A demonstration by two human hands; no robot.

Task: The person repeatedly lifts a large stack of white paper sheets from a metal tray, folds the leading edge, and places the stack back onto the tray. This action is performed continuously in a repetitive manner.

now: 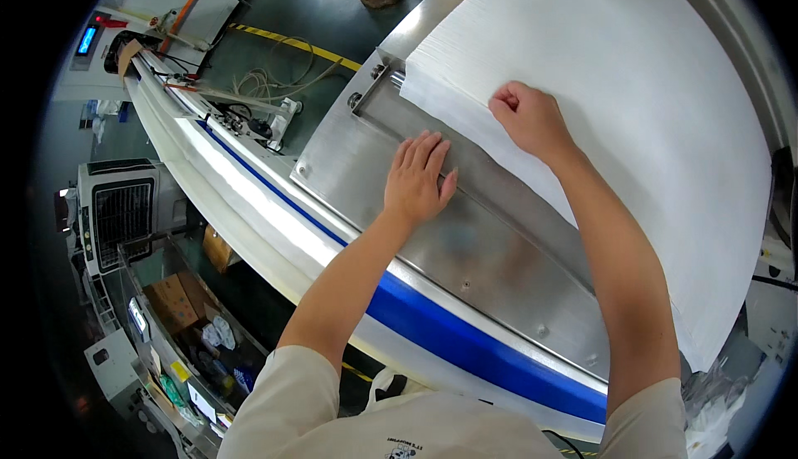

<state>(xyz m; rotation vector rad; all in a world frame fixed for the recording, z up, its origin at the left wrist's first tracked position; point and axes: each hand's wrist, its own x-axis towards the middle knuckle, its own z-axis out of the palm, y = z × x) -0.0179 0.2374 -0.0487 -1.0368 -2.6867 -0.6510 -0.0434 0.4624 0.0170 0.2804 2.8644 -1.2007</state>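
A large stack of white sheets (615, 68) lies on the steel machine bed to the right, its near side face showing as a pale band. Close to that stack's near edge, my right hand (530, 120) is closed, fingers curled in and thumb against them. Whether a sheet's edge is pinched there, I cannot make out. My left hand (418, 178) lies palm down with fingers stretched out, on the steel plate (465, 251) beside a raised metal strip. It holds nothing.
A bright blue band and white cover (432, 334) run along the bed's near side. To the left are a control panel with a lit screen (87, 39), an air cooler (125, 210) and a cart with cardboard boxes (174, 301). Cables (274, 81) trail over the floor.
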